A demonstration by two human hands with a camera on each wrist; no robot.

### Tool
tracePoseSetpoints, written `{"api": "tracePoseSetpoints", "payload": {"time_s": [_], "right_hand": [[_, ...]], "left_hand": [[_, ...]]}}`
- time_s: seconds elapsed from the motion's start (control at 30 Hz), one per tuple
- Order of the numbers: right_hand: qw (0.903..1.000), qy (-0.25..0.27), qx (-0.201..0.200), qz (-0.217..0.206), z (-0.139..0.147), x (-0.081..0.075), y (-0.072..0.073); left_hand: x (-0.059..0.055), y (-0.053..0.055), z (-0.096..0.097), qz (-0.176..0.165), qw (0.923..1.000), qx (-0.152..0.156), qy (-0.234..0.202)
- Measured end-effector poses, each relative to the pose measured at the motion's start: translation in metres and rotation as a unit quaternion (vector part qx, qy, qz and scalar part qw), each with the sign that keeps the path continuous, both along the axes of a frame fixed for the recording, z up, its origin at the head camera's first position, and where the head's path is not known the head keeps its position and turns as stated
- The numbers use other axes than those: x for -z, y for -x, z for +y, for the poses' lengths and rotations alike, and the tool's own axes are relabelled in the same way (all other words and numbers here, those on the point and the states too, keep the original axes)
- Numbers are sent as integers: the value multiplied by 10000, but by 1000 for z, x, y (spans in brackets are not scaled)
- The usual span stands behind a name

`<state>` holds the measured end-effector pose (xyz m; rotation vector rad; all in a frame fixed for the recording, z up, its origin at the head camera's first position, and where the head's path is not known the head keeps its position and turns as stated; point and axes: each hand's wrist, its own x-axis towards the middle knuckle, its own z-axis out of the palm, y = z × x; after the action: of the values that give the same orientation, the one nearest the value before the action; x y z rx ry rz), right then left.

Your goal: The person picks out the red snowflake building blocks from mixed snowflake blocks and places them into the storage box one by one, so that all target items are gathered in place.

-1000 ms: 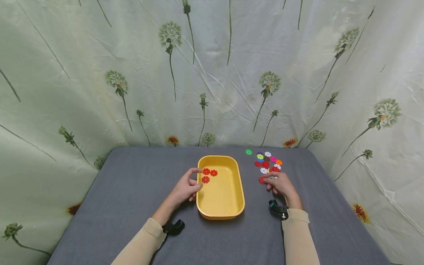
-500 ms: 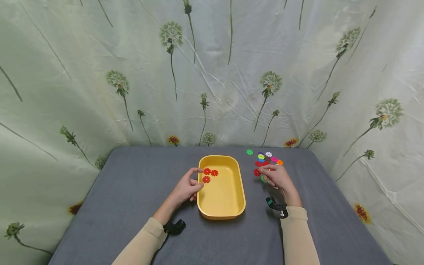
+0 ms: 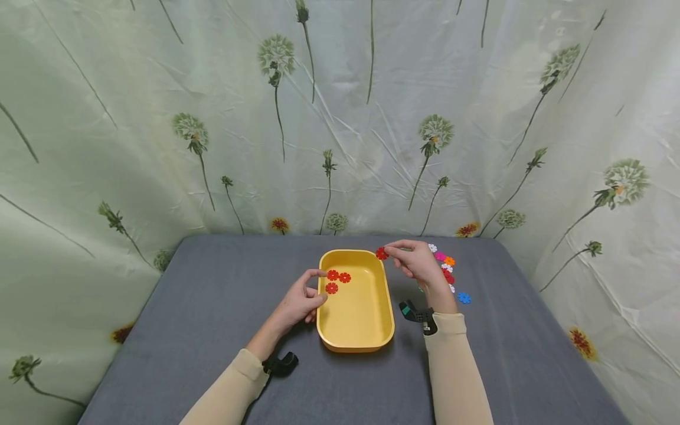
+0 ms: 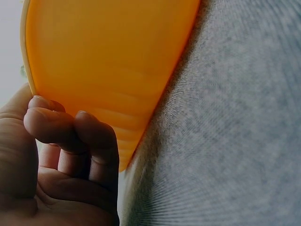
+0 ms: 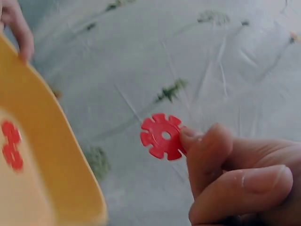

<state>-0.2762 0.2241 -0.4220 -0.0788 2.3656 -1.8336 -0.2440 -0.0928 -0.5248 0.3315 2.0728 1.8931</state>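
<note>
Between thumb and index finger, my right hand pinches a red flower-shaped plastic disc with a hole in its centre and slots round its edge. In the head view the disc is at the far right corner of a yellow plastic tray. My left hand holds the tray's left rim, thumb and index finger over the edge; the left wrist view shows other fingers curled by the outer wall. Inside the tray, three red discs lie near its left side.
On the grey-covered table, several loose discs lie right of the tray, partly hidden by my right hand. Among them are a blue disc, an orange disc and red ones. A dandelion-print curtain hangs behind the table.
My right hand has lifted the red disc from the pile and moved left and away from me, to the tray's far right corner. My left hand keeps its hold.
</note>
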Motion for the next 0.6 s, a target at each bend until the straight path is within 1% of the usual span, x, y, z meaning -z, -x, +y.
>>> {"api": "tracePoseSetpoints", "payload": {"time_s": [0.13, 0.27, 0.47, 0.6], "right_hand": [[9996, 281, -30, 22, -27, -3, 2], [9989, 463, -71, -50, -51, 1, 5], [9978, 604, -62, -282, -73, 17, 10], [9976, 457, -267, -453, -82, 29, 13]], "left_hand": [[0, 0, 1, -19, 10000, -3, -6], [0, 0, 0, -32, 10000, 16, -17], [0, -1, 1, -46, 10000, 72, -35], [1, 0, 0, -29, 10000, 71, -22]]}}
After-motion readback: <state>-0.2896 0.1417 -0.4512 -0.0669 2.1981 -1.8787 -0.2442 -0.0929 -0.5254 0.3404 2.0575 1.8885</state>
